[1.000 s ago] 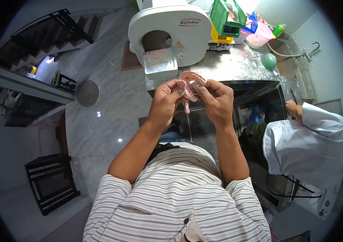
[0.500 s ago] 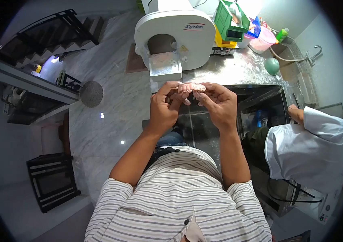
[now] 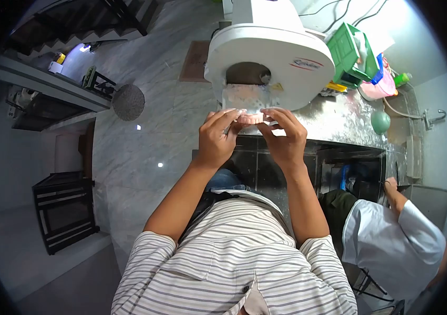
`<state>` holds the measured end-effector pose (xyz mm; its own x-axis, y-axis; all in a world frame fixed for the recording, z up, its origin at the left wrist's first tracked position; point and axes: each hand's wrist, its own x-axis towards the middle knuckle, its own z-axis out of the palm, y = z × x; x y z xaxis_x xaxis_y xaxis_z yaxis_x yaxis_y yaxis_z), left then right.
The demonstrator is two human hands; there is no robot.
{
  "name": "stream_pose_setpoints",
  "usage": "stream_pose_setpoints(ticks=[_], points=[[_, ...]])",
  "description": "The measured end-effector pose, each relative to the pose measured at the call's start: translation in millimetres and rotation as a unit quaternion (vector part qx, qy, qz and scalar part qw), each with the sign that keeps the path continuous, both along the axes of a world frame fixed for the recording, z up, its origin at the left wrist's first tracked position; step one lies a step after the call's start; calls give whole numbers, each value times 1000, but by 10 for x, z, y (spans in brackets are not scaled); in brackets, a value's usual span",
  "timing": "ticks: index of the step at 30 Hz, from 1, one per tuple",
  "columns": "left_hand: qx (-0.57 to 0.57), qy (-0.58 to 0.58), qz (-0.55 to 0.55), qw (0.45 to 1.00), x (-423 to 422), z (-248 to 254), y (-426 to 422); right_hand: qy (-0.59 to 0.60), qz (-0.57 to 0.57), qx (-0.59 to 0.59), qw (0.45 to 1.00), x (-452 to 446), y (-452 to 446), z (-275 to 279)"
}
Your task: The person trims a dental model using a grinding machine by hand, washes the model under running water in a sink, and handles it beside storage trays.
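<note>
A pink dental model (image 3: 250, 119) with a row of teeth is held up in front of me, in front of the metal tray (image 3: 245, 97) of a white machine (image 3: 278, 58). My left hand (image 3: 218, 134) grips its left end between thumb and fingers. At the right end my right hand (image 3: 285, 132) pinches it the same way. Whitish residue covers my fingertips. The model's far side is hidden.
Right of the machine are a green bin (image 3: 352, 55), a pink tub (image 3: 378, 86) and a green rubber bowl (image 3: 380, 122) on the metal counter (image 3: 334, 118). A tap (image 3: 433, 118) is at the far right. A person in white (image 3: 386, 244) stands below it.
The view has shifted, so the machine appears larger and further right. The model has been tilted from its broad face to a narrow edge-on view. Both hands still hold it.
</note>
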<state>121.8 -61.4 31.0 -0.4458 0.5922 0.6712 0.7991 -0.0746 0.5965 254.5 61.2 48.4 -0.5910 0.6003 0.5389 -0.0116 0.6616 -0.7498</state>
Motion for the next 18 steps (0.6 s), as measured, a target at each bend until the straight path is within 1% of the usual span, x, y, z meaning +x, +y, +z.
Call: stream_pose_setpoints(ticks=[1, 3, 4, 5, 6, 7, 9, 11, 12, 16, 18], points=[[-4, -6, 1, 1000, -90, -52, 69, 8, -15, 31, 999, -105, 66, -91], [-26, -46, 34, 998, -219, -158, 195, -18, -34, 26, 999, -268, 156, -243], [-41, -74, 43, 996, -275, -221, 255, -39, -53, 48, 997, -353, 198, -297], [-44, -77, 42, 995, -337, -276, 317, -58, -74, 70, 993, -437, 243, -352], [-38, -47, 57, 997, -395, -311, 382, -54, -84, 101, 990, -517, 278, -400], [-34, -17, 70, 997, -438, -348, 434, -57, -87, 97, 990, -582, 313, -443], [-44, -25, 74, 996, -460, -384, 509, -57, -145, 142, 978, -662, 321, -518], [-50, -29, 77, 995, -471, -349, 570, -72, -158, 138, 975, -720, 324, -541], [-56, -12, 94, 994, -456, -323, 577, -84, -168, 139, 972, -742, 323, -546], [-67, 24, 125, 990, -459, -333, 597, -112, -177, 163, 964, -783, 309, -566], [-70, 28, 134, 988, -469, -320, 613, -105, -149, 183, 966, -789, 357, -567]])
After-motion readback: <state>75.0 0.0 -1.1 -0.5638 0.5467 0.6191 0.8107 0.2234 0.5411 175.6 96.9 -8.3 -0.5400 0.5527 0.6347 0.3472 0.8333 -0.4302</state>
